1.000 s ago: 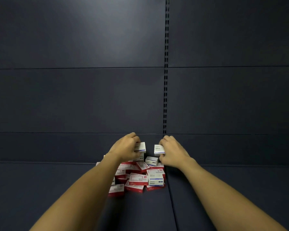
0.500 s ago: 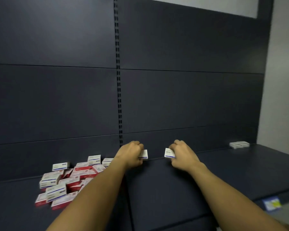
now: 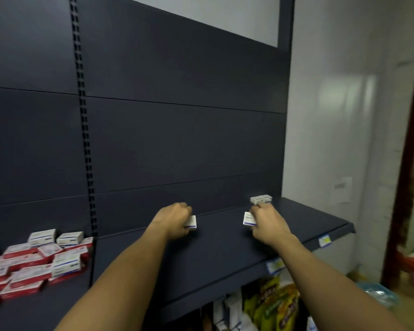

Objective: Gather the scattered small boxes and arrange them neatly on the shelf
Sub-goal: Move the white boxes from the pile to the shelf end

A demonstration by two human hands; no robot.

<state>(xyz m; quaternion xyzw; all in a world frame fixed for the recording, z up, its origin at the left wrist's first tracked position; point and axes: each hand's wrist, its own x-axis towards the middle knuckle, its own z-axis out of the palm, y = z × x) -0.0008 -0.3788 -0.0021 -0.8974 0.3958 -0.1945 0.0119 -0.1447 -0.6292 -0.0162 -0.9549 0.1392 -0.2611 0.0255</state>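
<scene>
Boxes: one in each hand. Left hand (image 3: 175, 219) has its fingers curled round a small white box (image 3: 191, 222), only the end showing at its 3 o'clock. Right hand (image 3: 267, 223) pinches a second white box (image 3: 248, 219), which sticks out at its 9 o'clock. Both are low over the dark shelf (image 3: 225, 254); can't tell if either box touches it.

One white box already placed (image 3: 261, 199) sits at the back wall, 12 o'clock of the right hand, just beside its knuckles. Loose pile (image 3: 34, 261) of red-and-white boxes lies at 9 o'clock, well apart from both hands, on the neighbouring shelf section.

My read of the step: seat the right-hand box flush against the placed one, long edges parallel, same face up. Set it flat, then slide it in, don't drop it. Left-hand box next in the same row.

Surface: matte dark metal, flat, looks slick, so boxes should slide easily. Slotted upright (image 3: 86, 139) divides the back panels. White wall at 3 o'clock, price tags (image 3: 325, 240) on the shelf lip, snack packets (image 3: 273, 304) below at 6 o'clock.
</scene>
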